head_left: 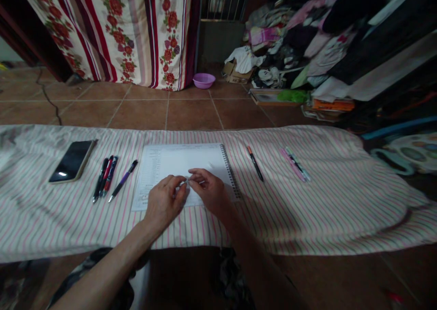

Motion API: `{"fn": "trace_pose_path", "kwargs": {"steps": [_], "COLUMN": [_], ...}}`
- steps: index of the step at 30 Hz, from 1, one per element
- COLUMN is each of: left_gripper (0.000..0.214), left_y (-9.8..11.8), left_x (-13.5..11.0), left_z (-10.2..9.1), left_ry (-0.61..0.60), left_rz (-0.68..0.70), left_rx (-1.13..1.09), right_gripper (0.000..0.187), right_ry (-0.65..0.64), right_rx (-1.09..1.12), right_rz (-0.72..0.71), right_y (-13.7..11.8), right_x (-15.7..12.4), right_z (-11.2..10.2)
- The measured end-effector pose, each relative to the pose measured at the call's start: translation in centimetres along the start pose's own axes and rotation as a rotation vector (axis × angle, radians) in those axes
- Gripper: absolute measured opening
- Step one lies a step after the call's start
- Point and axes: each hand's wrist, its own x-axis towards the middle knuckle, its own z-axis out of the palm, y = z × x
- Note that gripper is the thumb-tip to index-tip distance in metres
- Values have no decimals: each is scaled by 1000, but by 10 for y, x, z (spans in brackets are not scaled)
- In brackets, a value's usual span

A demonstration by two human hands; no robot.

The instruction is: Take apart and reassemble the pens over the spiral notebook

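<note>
My left hand (167, 197) and my right hand (210, 190) meet over the lower middle of a spiral-bound notebook (177, 157), which lies open to a mostly white page. Both hands are closed in a pinch, fingertip to fingertip, on a slim pale pen-like piece (185, 181). Fingers cover most of it, so its exact kind is unclear. Left of the notebook lies a purple and black pen (123, 180), with several dark and red pens (105, 177) side by side beyond it. To the right is a black pen with an orange end (255, 163).
A striped cloth (327, 210) covers the low table. A smartphone (72, 161) lies at the far left, and a pink pen (292, 164) beside a pale green pen (298, 164) at the right. Past the table are a purple basin (204, 80), a floral curtain (136, 32) and piled clothes (290, 37).
</note>
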Motion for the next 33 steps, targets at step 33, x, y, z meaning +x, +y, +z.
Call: {"fn": "trace_pose_path", "kwargs": {"steps": [33], "left_gripper": [28], "left_y": [-6], "left_x": [-1], "left_z": [3], "left_ry": [7], "left_rz": [56], "left_rx": [3], "right_gripper": [11], "right_ry": [32], "right_rx": [-111], "right_rz": [-111], "right_y": [6], "right_x": [-2], "right_z": [-4]}}
